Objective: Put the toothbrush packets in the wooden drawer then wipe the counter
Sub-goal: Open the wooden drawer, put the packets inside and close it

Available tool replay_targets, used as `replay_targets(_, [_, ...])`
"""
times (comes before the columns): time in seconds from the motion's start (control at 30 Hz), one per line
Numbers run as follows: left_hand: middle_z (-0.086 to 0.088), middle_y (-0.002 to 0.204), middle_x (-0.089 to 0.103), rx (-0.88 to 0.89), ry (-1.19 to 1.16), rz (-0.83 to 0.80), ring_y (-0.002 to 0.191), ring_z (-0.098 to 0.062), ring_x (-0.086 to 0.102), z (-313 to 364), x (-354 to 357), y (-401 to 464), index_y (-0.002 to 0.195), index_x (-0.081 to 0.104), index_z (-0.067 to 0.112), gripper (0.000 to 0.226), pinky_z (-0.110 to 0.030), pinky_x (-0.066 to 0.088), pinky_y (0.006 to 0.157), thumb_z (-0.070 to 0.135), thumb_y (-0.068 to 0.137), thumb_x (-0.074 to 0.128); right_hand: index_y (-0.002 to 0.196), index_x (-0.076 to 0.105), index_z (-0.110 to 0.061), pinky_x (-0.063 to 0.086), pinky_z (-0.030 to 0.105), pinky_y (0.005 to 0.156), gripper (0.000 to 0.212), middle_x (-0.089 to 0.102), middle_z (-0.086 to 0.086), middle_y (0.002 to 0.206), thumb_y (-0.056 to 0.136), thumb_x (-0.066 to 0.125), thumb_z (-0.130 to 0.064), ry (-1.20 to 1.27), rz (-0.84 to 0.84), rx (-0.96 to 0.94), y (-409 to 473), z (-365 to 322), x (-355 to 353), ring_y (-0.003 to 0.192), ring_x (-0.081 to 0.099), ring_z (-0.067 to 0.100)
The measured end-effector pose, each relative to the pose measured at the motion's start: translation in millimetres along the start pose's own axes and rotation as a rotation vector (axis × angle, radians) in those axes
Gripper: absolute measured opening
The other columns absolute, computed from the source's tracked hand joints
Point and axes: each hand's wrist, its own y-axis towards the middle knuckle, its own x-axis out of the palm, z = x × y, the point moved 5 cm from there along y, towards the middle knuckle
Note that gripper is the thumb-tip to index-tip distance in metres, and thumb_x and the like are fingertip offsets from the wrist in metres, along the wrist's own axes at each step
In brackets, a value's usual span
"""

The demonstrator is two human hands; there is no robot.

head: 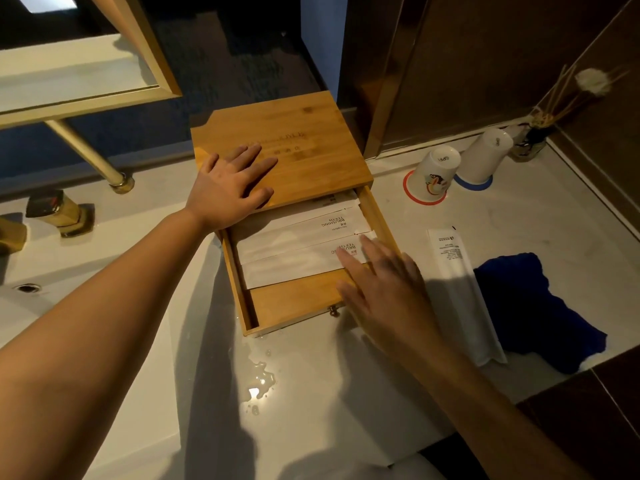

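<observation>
A wooden box (pixel 304 157) stands on the white counter (pixel 519 223) with its drawer (pixel 294 301) pulled out toward me. Three white toothbrush packets (pixel 298 233) lie flat inside the drawer. My left hand (pixel 230 188) rests flat on the box lid, fingers straight. My right hand (pixel 384 289) hovers over the drawer's right side, fingers straight, fingertips at the nearest packet. Another white packet (pixel 462 292) lies on the counter to the right of the drawer, beside a dark blue cloth (pixel 530 310).
A water puddle (pixel 259 381) sits on the counter in front of the drawer. Two upturned white cups (pixel 438 171) stand on coasters at the back right, next to a reed diffuser (pixel 533 136). Gold taps (pixel 59 211) and the sink basin (pixel 31 299) are left.
</observation>
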Motion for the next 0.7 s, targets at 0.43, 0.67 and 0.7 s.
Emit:
replay_targets(0.43, [0.0, 0.158, 0.019, 0.002, 0.02, -0.008, 0.146, -0.022, 0.013, -2.1, 2.5, 0.8, 0.145, 0.022, 0.037, 0.061, -0.05, 0.008, 0.115, 0.058, 0.088, 0.023, 0.143, 0.027, -0.02, 0.032, 0.05, 0.105, 0.061, 0.026, 0.012, 0.152, 0.09, 0.044, -0.046, -0.426, -0.085, 0.477, -20.0, 144.5, 15.1, 0.137, 0.024, 0.033])
replay_targets(0.67, [-0.001, 0.158, 0.019, 0.009, 0.03, -0.011, 0.145, -0.023, 0.014, -1.6, 3.2, 1.2, 0.145, 0.021, 0.038, 0.061, -0.051, 0.009, 0.115, 0.058, 0.088, 0.023, 0.109, 0.056, -0.002, 0.057, 0.04, 0.071, 0.025, 0.065, 0.024, 0.114, 0.086, 0.06, -0.013, -0.238, 0.134, 0.386, -17.4, 136.6, 7.0, 0.096, 0.063, 0.038])
replay_targets(0.7, [-0.001, 0.158, 0.018, 0.009, 0.029, -0.012, 0.145, -0.023, 0.014, -1.5, 2.7, 1.3, 0.145, 0.021, 0.037, 0.061, -0.051, 0.009, 0.115, 0.058, 0.088, 0.023, 0.108, 0.056, 0.0, 0.059, 0.041, 0.069, 0.025, 0.065, 0.025, 0.112, 0.086, 0.06, -0.01, -0.202, 0.158, 0.374, -17.7, 135.9, 4.1, 0.092, 0.065, 0.038])
